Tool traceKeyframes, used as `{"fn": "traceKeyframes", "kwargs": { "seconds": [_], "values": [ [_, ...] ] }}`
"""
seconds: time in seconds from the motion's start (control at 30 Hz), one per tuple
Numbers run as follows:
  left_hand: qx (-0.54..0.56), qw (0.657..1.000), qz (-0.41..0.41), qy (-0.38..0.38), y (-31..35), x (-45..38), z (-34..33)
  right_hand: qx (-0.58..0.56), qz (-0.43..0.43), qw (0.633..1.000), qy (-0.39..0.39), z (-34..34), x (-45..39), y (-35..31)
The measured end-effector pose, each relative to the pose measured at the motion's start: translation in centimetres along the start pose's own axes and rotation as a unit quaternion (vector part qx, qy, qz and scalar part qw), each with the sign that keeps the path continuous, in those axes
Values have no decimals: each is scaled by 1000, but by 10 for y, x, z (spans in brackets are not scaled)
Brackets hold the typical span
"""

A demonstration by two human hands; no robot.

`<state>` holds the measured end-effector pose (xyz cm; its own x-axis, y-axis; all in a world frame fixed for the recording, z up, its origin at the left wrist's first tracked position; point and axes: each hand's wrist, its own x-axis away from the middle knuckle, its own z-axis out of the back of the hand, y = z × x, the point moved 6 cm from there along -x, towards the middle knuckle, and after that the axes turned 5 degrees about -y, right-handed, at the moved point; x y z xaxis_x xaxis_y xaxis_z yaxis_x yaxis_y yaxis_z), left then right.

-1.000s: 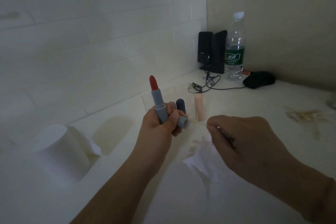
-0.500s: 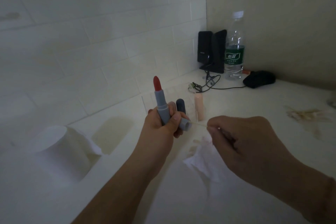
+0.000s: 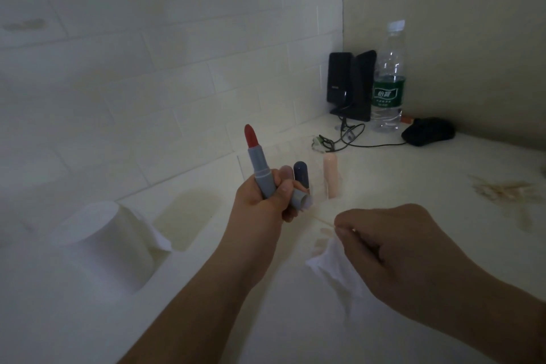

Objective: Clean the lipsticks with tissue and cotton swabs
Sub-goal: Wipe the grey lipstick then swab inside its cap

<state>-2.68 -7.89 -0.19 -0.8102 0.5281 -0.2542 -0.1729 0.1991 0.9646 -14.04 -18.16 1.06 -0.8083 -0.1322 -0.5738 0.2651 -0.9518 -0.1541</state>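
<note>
Left hand (image 3: 267,198) grips a grey lipstick (image 3: 260,168) round its lower barrel, fingers and thumb curled about it, the red bullet pointing up and tilted a little leftward; a grey cap (image 3: 300,199) is held in the same fingers, its open end facing right. Right hand (image 3: 393,248), lower and to the right of it, pinches a thin cotton swab (image 3: 323,220) between thumb and forefinger, the stick reaching up-left toward the cap; whether its tip touches the cap cannot be told. Beneath the right hand a crumpled tissue (image 3: 331,266) lies on the white counter (image 3: 428,174). Just beyond the left hand stand a dark blue lipstick (image 3: 301,173) and a pale pink lipstick (image 3: 331,177). Far to its left sits a tissue roll (image 3: 100,242). Past both hands, in the corner, are black speakers (image 3: 351,84), a water bottle (image 3: 388,80) and a black mouse (image 3: 428,130). To the right lies a heap of swabs (image 3: 502,190).
</note>
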Motion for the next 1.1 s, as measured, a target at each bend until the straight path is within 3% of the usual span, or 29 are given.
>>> {"fn": "traceKeyframes", "kwargs": {
  "seconds": [0.1, 0.2, 0.3, 0.33, 0.47, 0.57, 0.73, 1.0, 1.1],
  "values": [
    [-8, 1000, 14, 7, -2, 0, 0, -44, -2, 999, 20, 6, -1, -3],
    [114, 991, 71, 11, -10, -3, 0, -135, -65, 987, 61, 17, 0, 10],
    [273, 953, 132, -24, -15, -4, -3, -365, -149, 913, 104, 22, 2, 38],
    [307, 940, 143, -41, -14, -3, -5, -385, -160, 904, 92, 22, 1, 44],
    [355, 916, 167, -85, -9, 2, -14, -213, -174, 959, 62, 24, -3, 66],
    [368, 908, 170, -108, -9, 3, -15, -80, -211, 974, 9, 24, -1, 83],
    [368, 902, 168, -148, -8, 4, -16, 9, -307, 945, -116, 12, 9, 107],
    [363, 898, 160, -192, -9, 3, -18, 38, -327, 922, -206, -3, 17, 119],
    [361, 901, 153, -187, -8, 2, -16, 41, -329, 926, -183, -1, 16, 120]
  ]
}}
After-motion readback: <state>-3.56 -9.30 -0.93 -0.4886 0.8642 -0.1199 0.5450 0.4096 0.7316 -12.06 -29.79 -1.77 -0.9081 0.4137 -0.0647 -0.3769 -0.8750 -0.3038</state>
